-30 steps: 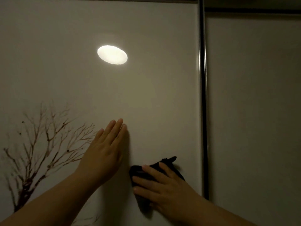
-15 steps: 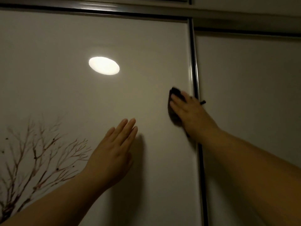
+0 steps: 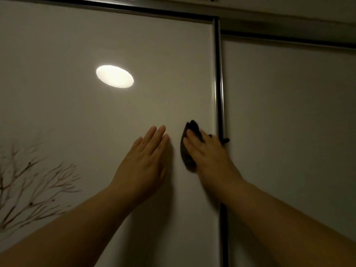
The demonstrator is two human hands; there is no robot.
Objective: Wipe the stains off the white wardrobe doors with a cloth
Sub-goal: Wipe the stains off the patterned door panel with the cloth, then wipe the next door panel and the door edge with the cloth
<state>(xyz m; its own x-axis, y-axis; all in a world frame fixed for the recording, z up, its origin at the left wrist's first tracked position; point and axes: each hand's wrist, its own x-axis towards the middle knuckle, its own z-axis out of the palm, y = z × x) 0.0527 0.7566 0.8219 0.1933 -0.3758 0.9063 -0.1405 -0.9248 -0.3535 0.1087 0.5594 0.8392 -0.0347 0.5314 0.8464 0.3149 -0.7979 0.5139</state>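
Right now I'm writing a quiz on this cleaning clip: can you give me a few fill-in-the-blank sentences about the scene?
1. The dark cloth is pressed to the door under the ____ hand.
2. The left hand lies flat and holds ____.
3. The cloth sits just left of the dark vertical ____ between the two doors.
4. The door on the left bears a drawing of a bare ____.

Missing words: right; nothing; frame; tree

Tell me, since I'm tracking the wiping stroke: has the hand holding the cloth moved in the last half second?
Yes. The right hand with the cloth slid down along the door frame, farther below its top corner.
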